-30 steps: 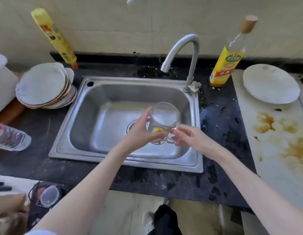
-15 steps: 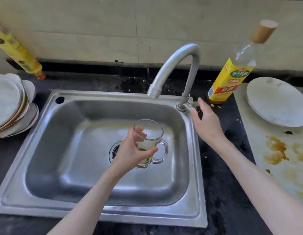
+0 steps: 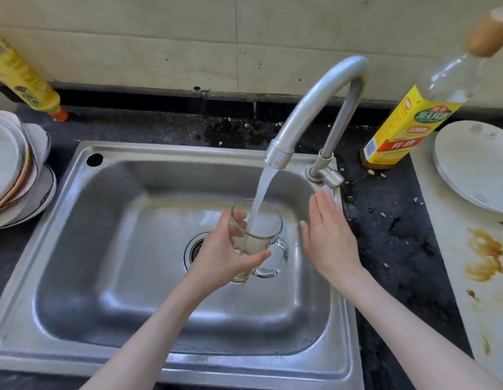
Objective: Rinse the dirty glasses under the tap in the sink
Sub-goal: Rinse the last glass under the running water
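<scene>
My left hand (image 3: 222, 251) grips a clear glass mug (image 3: 258, 240) with a handle, upright over the drain of the steel sink (image 3: 84, 249). Yellowish residue sits at the mug's bottom. Water runs from the curved metal tap (image 3: 315, 108) straight into the mug. My right hand (image 3: 327, 235) hovers flat with straight fingers just right of the mug, below the tap's lever (image 3: 329, 178), touching nothing.
A stack of plates (image 3: 16, 170) lies on the dark counter left of the sink. A yellow bottle (image 3: 22, 77) leans at the back left. A yellow-labelled bottle (image 3: 407, 125) and a white plate (image 3: 475, 164) on a stained board (image 3: 483, 263) are at the right.
My right hand has left the tap lever and come down beside the mug. Water now flows into the mug, which my left hand has kept under the spout.
</scene>
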Demonstrator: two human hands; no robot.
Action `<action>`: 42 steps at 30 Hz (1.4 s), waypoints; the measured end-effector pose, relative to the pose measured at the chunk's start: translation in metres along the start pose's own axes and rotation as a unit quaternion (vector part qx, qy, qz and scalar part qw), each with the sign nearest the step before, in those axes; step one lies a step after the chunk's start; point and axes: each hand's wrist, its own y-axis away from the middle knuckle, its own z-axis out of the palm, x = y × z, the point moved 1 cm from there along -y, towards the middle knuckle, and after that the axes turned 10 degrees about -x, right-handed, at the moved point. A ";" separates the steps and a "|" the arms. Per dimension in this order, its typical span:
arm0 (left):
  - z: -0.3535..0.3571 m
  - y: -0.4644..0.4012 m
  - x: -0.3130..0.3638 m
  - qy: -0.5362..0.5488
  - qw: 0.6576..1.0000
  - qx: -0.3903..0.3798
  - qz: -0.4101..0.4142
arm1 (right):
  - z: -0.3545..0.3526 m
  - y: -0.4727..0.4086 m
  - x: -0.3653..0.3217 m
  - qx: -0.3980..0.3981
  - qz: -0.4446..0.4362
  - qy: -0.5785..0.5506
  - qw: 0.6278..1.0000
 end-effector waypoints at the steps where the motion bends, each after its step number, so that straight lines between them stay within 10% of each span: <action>1: 0.001 0.000 0.002 -0.005 1.000 0.001 0.000 | 0.000 0.000 0.000 0.003 0.002 0.009 1.000; 16: 0.008 0.008 0.006 0.001 1.000 0.011 -0.021 | -0.016 0.011 -0.001 -0.071 -0.027 -0.124 0.989; 23: 0.009 0.004 0.007 0.044 0.994 -0.036 -0.091 | -0.030 0.040 -0.031 -0.277 0.010 -0.438 0.855; 29: 0.008 0.003 0.009 0.122 0.973 -0.121 -0.156 | -0.022 0.027 -0.054 -0.239 0.149 -0.593 0.755; 34: 0.011 0.015 0.013 0.055 0.991 -0.030 -0.122 | -0.027 0.011 -0.058 -0.214 0.241 -0.646 0.692; 42: 0.005 -0.019 0.003 -0.003 0.988 0.036 -0.148 | -0.014 0.027 -0.069 -0.280 0.165 -0.577 0.749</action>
